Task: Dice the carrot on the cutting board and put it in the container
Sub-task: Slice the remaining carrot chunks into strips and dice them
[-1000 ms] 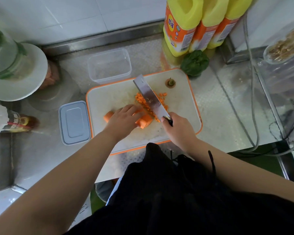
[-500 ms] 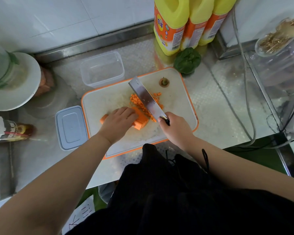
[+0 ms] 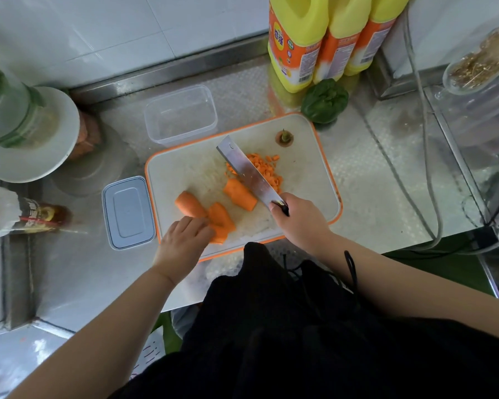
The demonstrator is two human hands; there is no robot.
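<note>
While the right hand [image 3: 301, 223] grips the knife [image 3: 249, 174], left fingers [image 3: 196, 226] curl onto carrot chunks [image 3: 221, 217]. Dice [image 3: 267, 168] lie at one o'clock beyond the blade; the container [image 3: 182, 115] sits at eleven.

One cutting board [image 3: 185, 171] carries three large carrot chunks [image 3: 239, 194], one heap of diced carrot [image 3: 267, 168], one carrot top [image 3: 284, 137] and one cleaver [image 3: 247, 171]. On the table [image 3: 372, 180]: one clear container [image 3: 181, 115], one lid [image 3: 128, 213], three yellow bottles [image 3: 297, 41], one green pepper [image 3: 324, 101].
</note>
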